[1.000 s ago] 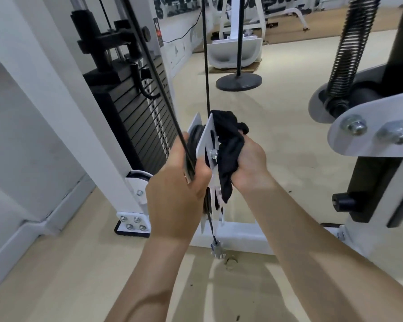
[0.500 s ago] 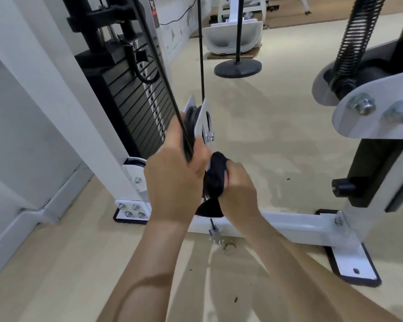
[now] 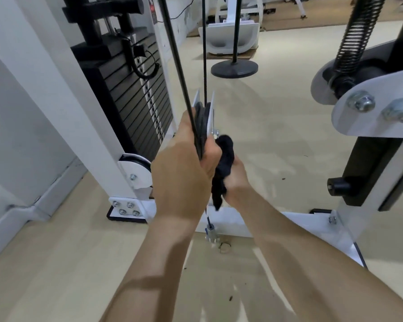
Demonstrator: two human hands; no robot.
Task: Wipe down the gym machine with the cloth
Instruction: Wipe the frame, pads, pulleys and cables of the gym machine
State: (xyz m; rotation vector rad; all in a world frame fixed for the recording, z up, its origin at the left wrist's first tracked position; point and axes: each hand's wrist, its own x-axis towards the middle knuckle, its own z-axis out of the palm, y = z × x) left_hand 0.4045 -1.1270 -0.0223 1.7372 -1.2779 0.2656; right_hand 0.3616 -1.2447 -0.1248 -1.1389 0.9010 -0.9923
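A white gym machine [image 3: 63, 94] with a black weight stack [image 3: 135, 108] stands on the left. Its hanging pulley [image 3: 206, 117] sits between both hands. The left hand [image 3: 184, 170] wraps its fingers tight around the pulley's lower part. The right hand [image 3: 234, 180] squeezes the black cloth [image 3: 222, 163] against the pulley's right plate.

Black cloth [image 3: 223, 168] against white pulley bracket [image 3: 210, 117]

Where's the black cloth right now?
Near the middle of the head view, the black cloth is bunched in the right hand, pressed against the white pulley bracket that the left hand grips.
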